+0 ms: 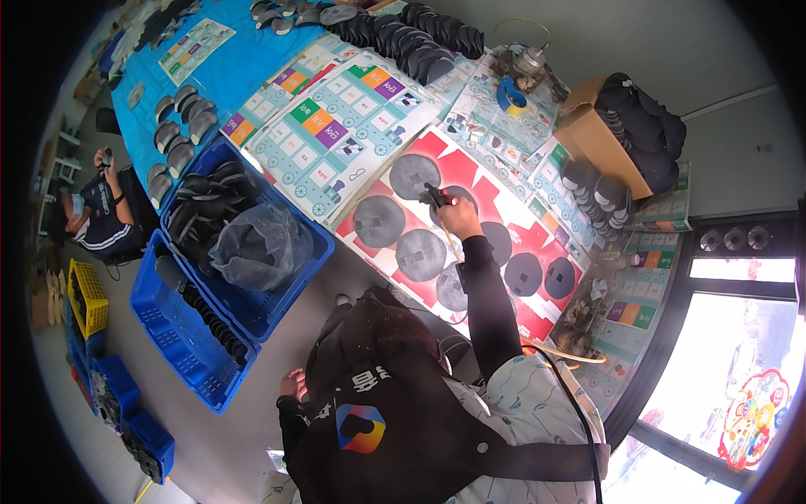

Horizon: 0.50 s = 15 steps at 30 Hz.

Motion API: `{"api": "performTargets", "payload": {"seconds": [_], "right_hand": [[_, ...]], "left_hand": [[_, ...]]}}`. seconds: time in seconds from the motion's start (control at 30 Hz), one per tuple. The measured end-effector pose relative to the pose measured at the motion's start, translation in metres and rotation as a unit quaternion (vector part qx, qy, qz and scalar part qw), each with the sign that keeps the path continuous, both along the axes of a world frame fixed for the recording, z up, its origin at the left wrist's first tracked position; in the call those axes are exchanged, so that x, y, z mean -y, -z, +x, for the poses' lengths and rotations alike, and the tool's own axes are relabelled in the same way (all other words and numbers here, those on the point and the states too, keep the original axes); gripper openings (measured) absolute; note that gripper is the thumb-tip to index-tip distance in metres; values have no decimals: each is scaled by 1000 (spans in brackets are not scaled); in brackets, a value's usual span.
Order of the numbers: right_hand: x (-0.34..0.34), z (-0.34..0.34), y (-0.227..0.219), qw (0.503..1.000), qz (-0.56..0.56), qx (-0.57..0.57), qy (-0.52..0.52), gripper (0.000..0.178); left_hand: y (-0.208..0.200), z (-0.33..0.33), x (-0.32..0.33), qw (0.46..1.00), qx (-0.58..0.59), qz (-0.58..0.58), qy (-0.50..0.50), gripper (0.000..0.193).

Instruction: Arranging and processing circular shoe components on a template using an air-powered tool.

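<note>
Dark apron (pixel 382 332) cloth fills the lower centre of the frame, a bright round logo printed on it. Beside it, at lower centre-left, the left hand (pixel 294 384) hangs with fingers loosely apart; nothing shows in it, though it is small in view. Near the middle of the frame, the right hand (pixel 460 220) is closed around a black spray gun (pixel 435 196), its nozzle end over the disc (pixel 410 175) at the top of the group. Whether the trigger is pressed, I cannot tell.

That disc and the others lie flat on a red-and-white sheet (pixel 457 160) on the bench, just right of centre. Those toward the left look paler and mottled; those toward the right look darker.

Judging by this, the step in hand is spraying the discs' upper faces. The next move would seem to call for a steady wrist, an even sweep over the disc, and the hose (pixel 581 359) kept off the faces.

Left of the bench stand blue crates, one (pixel 326 244) holding dark curved pieces and a clear bag (pixel 260 244). At upper right, a cardboard box (pixel 592 139) is packed with dark pieces.
</note>
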State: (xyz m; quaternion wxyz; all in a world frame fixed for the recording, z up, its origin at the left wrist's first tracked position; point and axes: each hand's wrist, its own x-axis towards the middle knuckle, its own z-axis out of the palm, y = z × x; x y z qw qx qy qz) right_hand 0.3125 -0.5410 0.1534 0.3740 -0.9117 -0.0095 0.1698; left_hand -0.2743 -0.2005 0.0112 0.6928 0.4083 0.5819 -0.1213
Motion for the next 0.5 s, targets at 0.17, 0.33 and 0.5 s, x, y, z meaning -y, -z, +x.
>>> {"api": "performTargets", "payload": {"seconds": [0.17,0.33,0.5], "right_hand": [[-4,-3,-9,999,1,8,32,32],[-3,-2,-14,1000,13,-4,25,34],[-3,-5,-15,1000,6,19,21,34]], "left_hand": [[6,-5,1,1000,-2,-1,-6,35],[14,-8,-1,1000,7,-24,-18,36],[17,-12,-6,998,44,-36,-4,37]]}}
